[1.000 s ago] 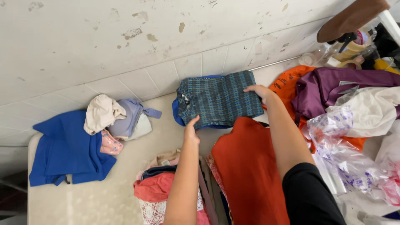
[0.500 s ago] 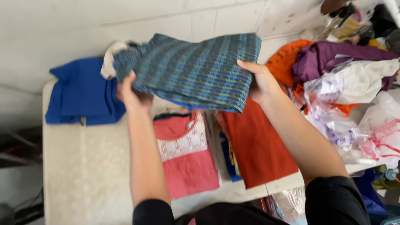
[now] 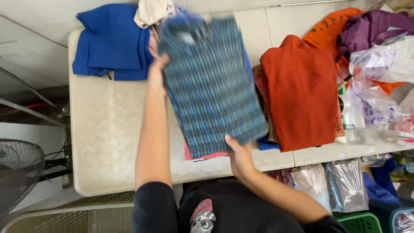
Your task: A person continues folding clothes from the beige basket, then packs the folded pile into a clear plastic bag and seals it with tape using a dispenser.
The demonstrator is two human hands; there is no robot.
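A folded blue-green plaid shirt (image 3: 211, 82) is held over the white table (image 3: 108, 142), motion-blurred. My left hand (image 3: 157, 71) grips its far left edge. My right hand (image 3: 239, 153) holds its near right corner close to the table's front edge. Under the shirt a pink garment (image 3: 202, 156) shows at the near edge, and a blue one (image 3: 266, 143) peeks out beside it.
A folded rust-red garment (image 3: 302, 90) lies to the right. A blue garment (image 3: 110, 43) and a beige cloth (image 3: 151, 11) sit at the far left. Orange and purple clothes and plastic bags (image 3: 379, 77) crowd the right. A fan (image 3: 17, 172) stands at lower left, green baskets (image 3: 360, 222) below.
I lifted the plaid shirt off the far pile, held it spread in the air, and have now turned it lengthwise and brought it down over the pink garment.
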